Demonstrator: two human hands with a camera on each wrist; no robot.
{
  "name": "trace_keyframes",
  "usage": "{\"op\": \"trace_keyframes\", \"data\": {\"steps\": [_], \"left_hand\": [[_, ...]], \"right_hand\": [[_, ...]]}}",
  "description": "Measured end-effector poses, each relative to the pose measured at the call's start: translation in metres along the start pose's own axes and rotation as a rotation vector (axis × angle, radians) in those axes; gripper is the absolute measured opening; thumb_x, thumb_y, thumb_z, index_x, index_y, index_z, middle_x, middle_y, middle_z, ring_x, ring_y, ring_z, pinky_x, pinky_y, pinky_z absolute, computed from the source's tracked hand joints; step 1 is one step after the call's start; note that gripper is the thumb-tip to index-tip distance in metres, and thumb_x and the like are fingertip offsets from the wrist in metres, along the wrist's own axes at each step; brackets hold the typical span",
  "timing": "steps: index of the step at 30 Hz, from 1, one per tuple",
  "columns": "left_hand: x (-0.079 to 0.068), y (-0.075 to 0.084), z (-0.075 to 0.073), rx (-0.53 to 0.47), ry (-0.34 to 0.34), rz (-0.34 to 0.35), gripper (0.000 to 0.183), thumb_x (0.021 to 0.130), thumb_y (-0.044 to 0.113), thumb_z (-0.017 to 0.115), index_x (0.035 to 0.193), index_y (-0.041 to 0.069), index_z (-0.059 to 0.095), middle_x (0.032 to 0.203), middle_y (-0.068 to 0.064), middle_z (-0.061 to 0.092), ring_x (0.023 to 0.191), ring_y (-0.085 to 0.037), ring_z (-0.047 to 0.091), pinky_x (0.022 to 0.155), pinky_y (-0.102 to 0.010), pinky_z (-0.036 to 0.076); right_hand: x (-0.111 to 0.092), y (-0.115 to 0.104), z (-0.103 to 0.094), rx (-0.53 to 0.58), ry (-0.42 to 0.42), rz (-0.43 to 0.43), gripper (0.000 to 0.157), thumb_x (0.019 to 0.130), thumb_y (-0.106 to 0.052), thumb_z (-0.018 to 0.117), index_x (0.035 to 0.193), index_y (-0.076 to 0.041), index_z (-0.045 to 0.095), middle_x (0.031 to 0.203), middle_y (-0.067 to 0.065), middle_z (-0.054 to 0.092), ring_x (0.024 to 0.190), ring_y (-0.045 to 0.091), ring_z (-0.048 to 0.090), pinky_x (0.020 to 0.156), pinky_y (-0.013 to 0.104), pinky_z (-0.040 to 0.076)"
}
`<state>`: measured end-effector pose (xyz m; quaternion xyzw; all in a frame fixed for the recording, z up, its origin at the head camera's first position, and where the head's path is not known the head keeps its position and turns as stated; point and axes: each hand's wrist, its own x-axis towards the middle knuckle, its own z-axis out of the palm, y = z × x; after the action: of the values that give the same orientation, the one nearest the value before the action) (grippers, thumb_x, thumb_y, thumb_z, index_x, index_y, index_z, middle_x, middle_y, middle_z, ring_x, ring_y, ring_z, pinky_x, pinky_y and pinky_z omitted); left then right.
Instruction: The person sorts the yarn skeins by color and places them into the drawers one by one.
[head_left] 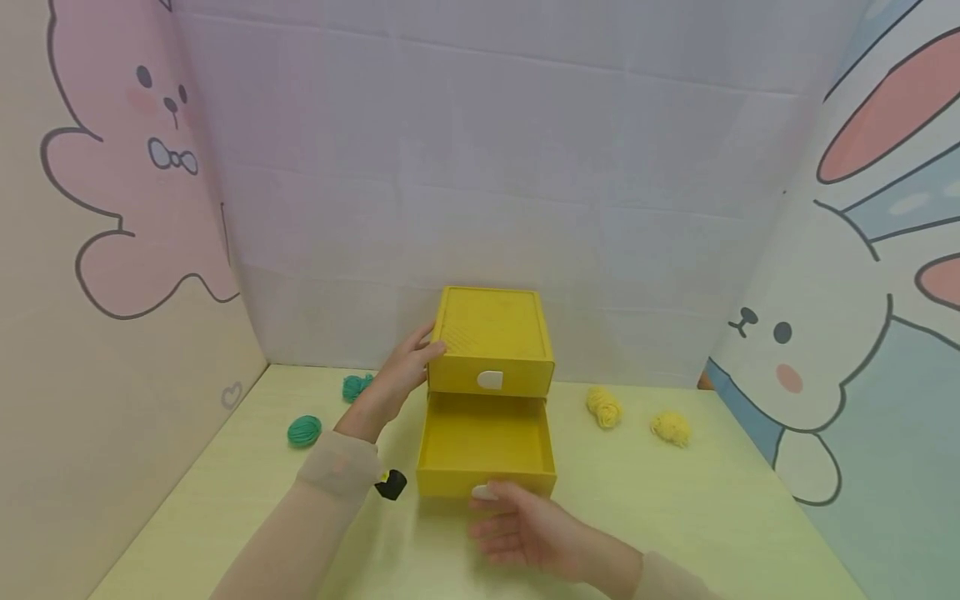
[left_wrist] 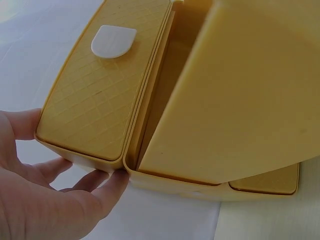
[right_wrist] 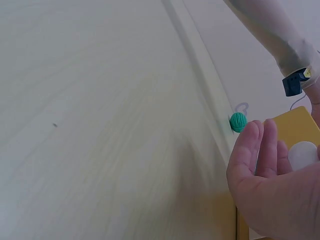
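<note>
A yellow drawer cabinet with two drawers stands near the back wall. The lower drawer is pulled out and nothing shows inside it; the upper one is closed. My left hand rests against the cabinet's left side, thumb by the top front corner and fingertips along the side. My right hand is at the lower drawer's front, its thumb by the white tab handle and its other fingers held loosely below. Whether that thumb presses the handle is hard to tell.
Two green yarn bundles, one round and one partly behind the left hand, lie left of the cabinet. Two yellow yarn bundles lie on its right. Fabric walls enclose the pale table at back and sides.
</note>
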<state>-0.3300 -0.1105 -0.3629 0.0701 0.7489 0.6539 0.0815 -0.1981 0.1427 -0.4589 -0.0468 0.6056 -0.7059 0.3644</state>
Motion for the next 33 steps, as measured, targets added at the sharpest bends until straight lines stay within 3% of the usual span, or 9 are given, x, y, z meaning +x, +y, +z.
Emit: {"op": "trace_keyframes", "data": {"steps": [7,13,21,27,33], "left_hand": [[-0.001,0.000,0.000,-0.010,-0.004,-0.006,0.070,0.112,0.037,0.053,0.172,0.027,0.019,0.175,-0.011,0.022,0.159,-0.035,0.027,0.128,-0.060,0.027],[-0.002,0.000,0.000,-0.017,-0.011,-0.011,0.070,0.112,0.038,0.053,0.172,0.028,0.019,0.175,-0.011,0.022,0.159,-0.035,0.028,0.128,-0.060,0.026],[0.000,0.000,-0.001,-0.008,-0.005,-0.020,0.071,0.111,0.039,0.054,0.172,0.027,0.018,0.175,-0.013,0.021,0.159,-0.036,0.027,0.128,-0.059,0.026],[-0.001,0.002,-0.002,0.001,0.000,-0.025,0.072,0.111,0.039,0.054,0.172,0.027,0.017,0.175,-0.015,0.020,0.159,-0.037,0.027,0.128,-0.059,0.027],[-0.004,0.002,-0.003,-0.003,0.003,-0.028,0.071,0.111,0.039,0.054,0.172,0.028,0.018,0.176,-0.012,0.020,0.160,-0.036,0.026,0.128,-0.059,0.027]], "right_hand": [[-0.002,0.003,0.002,-0.029,0.005,0.022,0.068,0.106,-0.055,0.055,0.144,0.001,0.059,0.113,0.008,0.076,0.097,0.019,0.073,0.090,0.036,0.062],[-0.006,0.008,-0.008,-0.066,-0.048,0.005,0.068,0.109,-0.054,0.051,0.145,0.003,0.058,0.118,0.010,0.075,0.102,0.020,0.073,0.095,0.040,0.061],[-0.030,0.003,-0.043,-0.198,-0.123,-0.008,0.046,0.111,-0.031,0.055,0.141,0.003,0.064,0.122,0.008,0.074,0.107,0.019,0.071,0.100,0.039,0.060],[-0.051,-0.009,-0.073,-0.310,-0.069,0.025,0.045,0.112,-0.026,0.054,0.143,0.005,0.062,0.128,0.015,0.073,0.113,0.027,0.072,0.100,0.043,0.061],[-0.061,-0.027,-0.104,-0.446,0.000,0.007,0.046,0.112,-0.028,0.052,0.143,0.006,0.060,0.130,0.017,0.071,0.116,0.033,0.070,0.099,0.046,0.060]]}}
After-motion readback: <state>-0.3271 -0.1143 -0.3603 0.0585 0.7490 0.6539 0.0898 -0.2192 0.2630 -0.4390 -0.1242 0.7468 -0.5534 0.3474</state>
